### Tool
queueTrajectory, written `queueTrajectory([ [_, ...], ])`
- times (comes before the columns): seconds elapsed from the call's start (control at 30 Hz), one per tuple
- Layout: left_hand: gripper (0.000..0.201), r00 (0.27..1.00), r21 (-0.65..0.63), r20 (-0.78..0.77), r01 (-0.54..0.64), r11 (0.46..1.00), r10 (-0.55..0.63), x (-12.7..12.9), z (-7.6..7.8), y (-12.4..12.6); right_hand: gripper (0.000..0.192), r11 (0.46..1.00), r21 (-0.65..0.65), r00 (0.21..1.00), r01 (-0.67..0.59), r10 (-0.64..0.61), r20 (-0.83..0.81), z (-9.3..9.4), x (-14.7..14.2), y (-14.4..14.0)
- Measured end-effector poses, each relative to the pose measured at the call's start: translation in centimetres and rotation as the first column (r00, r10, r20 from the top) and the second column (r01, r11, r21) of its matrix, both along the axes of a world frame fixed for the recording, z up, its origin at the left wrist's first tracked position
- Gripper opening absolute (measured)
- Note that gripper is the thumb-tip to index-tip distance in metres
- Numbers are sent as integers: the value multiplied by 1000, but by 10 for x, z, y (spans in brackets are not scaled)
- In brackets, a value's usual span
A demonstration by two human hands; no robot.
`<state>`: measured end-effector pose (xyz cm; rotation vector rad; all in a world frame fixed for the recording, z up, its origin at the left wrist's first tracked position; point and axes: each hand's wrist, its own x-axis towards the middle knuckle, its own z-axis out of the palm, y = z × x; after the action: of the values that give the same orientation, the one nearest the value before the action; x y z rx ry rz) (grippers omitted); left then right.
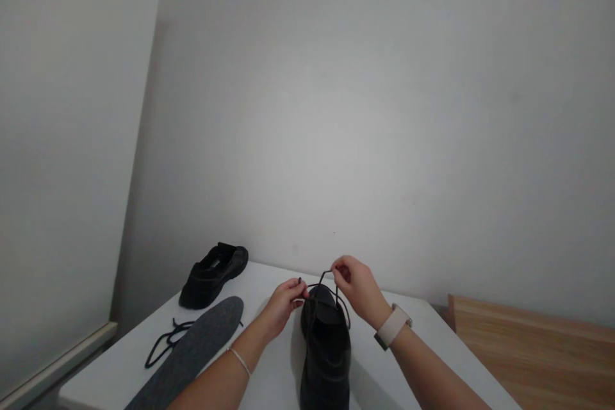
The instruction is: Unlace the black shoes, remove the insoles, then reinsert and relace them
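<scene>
A black lace-up shoe stands on the white table, its heel toward me and its toe toward the wall. Above its left side, my left hand pinches a black shoelace, and a short dark end pokes up past the fingers. My right hand, over the right of the toe, pinches another stretch of the shoelace. Between the hands the lace makes loose loops over the shoe's opening. The eyelets are too dark to make out.
A second black shoe sits at the table's back left. Nearer me lie a grey insole and a loose black lace. The white table meets a pale wall. A wooden board stands at the right.
</scene>
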<state>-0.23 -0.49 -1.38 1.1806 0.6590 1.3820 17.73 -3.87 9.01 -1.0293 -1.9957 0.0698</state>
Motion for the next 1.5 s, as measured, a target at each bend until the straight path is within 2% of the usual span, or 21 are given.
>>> queueTrajectory([
  [0.1,24,996,32,-46,-81,996,82,3,4,6,10,998,30,990,-60,63,-125,32,7,-20],
  [0.23,26,979,69,-146,-130,989,139,14,12,11,10,992,99,987,-83,95,-131,60,12,-43],
  [0.33,29,974,37,-195,-113,993,118,23,15,19,9,987,132,990,-90,103,-97,62,10,-50],
  [0.5,29,966,-46,-240,-114,992,100,35,16,42,9,984,162,994,-76,88,-69,54,1,-48],
  [0.63,32,970,-60,-222,-112,992,96,38,27,51,9,977,196,988,-90,112,-109,55,0,-50],
  [0.77,35,978,1,-203,-38,999,38,34,37,37,8,969,220,971,-109,151,-184,64,7,-60],
  [0.87,30,964,75,-267,7,997,13,30,39,21,7,963,252,961,-99,158,-228,75,10,-71],
  [1.0,31,923,160,-385,34,986,30,29,39,7,6,945,312,944,-99,188,-270,94,9,-87],
  [1.1,37,880,211,-469,24,977,80,31,46,-1,6,927,364,944,-89,195,-268,109,8,-97],
  [1.17,41,862,302,-477,-22,953,171,31,59,-11,6,913,403,951,-71,184,-249,116,9,-101],
  [1.23,45,875,427,-415,-56,903,250,31,81,-28,6,901,431,958,-57,170,-229,120,10,-101],
  [1.3,46,908,515,-331,-53,855,256,34,110,-50,6,896,441,963,-49,160,-216,121,10,-98],
  [1.37,38,935,593,-269,-28,804,232,37,142,-73,6,898,437,965,-45,152,-214,121,10,-96],
  [1.43,30,943,661,-240,-16,750,232,41,170,-93,6,905,423,964,-49,155,-218,121,8,-96],
  [1.5,24,932,703,-225,-45,709,282,42,192,-106,6,910,409,960,-69,172,-222,121,6,-98],
])
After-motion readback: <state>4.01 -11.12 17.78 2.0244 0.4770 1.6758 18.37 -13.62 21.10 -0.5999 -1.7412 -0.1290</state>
